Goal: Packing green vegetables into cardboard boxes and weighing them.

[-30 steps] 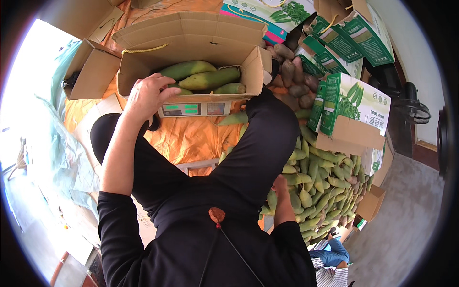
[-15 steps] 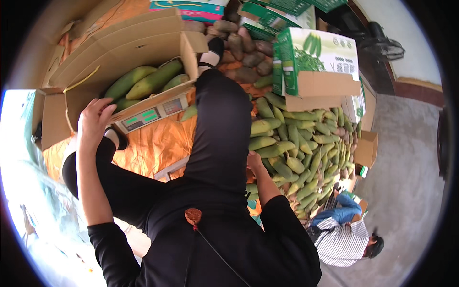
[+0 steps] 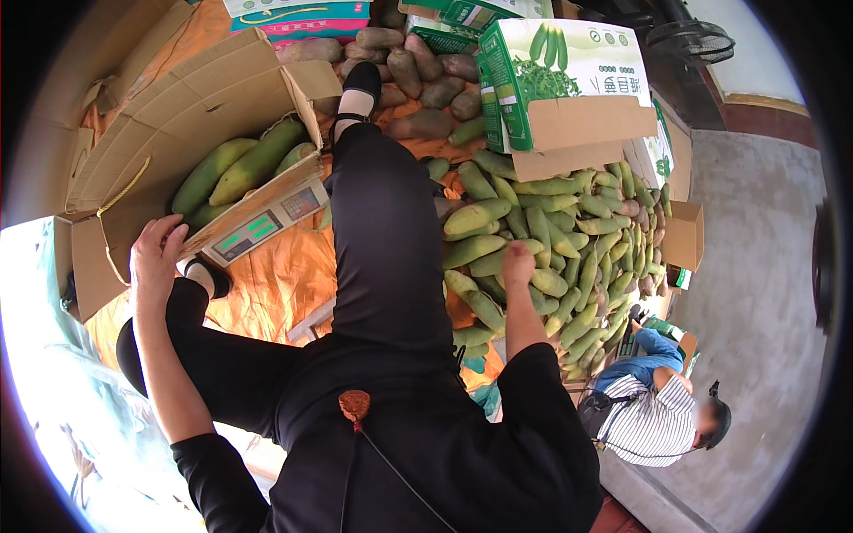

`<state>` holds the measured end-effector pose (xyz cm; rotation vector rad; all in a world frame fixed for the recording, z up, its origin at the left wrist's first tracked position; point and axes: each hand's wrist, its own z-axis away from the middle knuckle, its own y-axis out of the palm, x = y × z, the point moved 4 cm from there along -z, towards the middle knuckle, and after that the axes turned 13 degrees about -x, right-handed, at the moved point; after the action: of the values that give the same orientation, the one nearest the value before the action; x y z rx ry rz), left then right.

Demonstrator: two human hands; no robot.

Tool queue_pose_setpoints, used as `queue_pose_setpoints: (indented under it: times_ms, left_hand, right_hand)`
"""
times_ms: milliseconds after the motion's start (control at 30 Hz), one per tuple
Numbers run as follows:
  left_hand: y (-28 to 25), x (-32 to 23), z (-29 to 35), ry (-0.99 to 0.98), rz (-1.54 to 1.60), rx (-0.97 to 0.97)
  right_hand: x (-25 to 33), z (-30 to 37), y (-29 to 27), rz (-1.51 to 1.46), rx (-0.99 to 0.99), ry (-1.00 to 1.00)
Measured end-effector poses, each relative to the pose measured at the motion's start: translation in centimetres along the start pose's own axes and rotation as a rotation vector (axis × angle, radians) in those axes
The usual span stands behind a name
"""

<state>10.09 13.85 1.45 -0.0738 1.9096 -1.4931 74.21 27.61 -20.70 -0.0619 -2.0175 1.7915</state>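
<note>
A cardboard box (image 3: 124, 142) stands open at the upper left, with several large green radishes (image 3: 228, 170) in it. My left hand (image 3: 155, 258) rests at its near edge, fingers stretched out and slightly bent, with nothing visible in them. Right beside the fingers is a digital scale (image 3: 258, 233) with lit green displays, along the near side of the box. My right hand (image 3: 518, 264) is over the heap of green radishes (image 3: 569, 231) to the right of my leg. Its fingers are hidden, so whether it grips a radish cannot be seen.
Reddish-brown radishes (image 3: 418, 123) lie beyond my foot on an orange sheet (image 3: 289, 266). A green and white carton (image 3: 569, 75) stands behind the green heap. A person in a striped shirt (image 3: 653, 422) crouches at the lower right. A black fan (image 3: 691, 42) is at the far right.
My right hand has moved from beside my thigh up and right, over the green radish heap. My left hand has shifted slightly down and left relative to the box rim. The whole view has shifted.
</note>
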Motion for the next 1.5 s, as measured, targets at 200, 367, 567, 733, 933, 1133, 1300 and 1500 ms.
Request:
queue_pose_setpoints:
  times_ms: [200, 367, 567, 733, 933, 1133, 1300, 1500]
  left_hand:
    - [0.1, -0.3, -0.2, -0.002, 0.016, -0.024]
    - [0.2, -0.6, -0.3, -0.027, 0.034, -0.006]
    - [0.4, -0.5, -0.3, -0.064, -0.002, 0.013]
    - [-0.2, 0.0, 0.1, -0.065, -0.004, -0.027]
    - [-0.3, 0.0, 0.2, -0.073, -0.020, 0.008]
    - [-0.4, -0.2, 0.1, -0.066, -0.022, 0.029]
    - [-0.3, -0.1, 0.0, -0.048, -0.019, 0.025]
    - [0.0, 0.7, 0.3, -0.010, -0.021, 0.006]
  right_hand:
    - [1.3, -1.8, -6.9, 0.557, 0.041, -0.019]
    - [-3.7, -1.6, -6.0, 0.671, 0.221, -0.014]
    - [-8.0, -3.2, -8.3, 0.026, -0.127, 0.236]
    - [-5.4, -3.6, -12.2, -0.362, -0.369, 0.344]
    - [0.1, -4.7, -17.5, -0.721, -0.591, 0.372]
    - [16.2, -4.4, -23.4, -1.355, -0.296, 0.077]
    - [29.2, -3.1, -27.7, -1.660, 0.079, -0.262]
    - [44.0, 1.9, -25.2, -1.890, 0.398, -0.320]
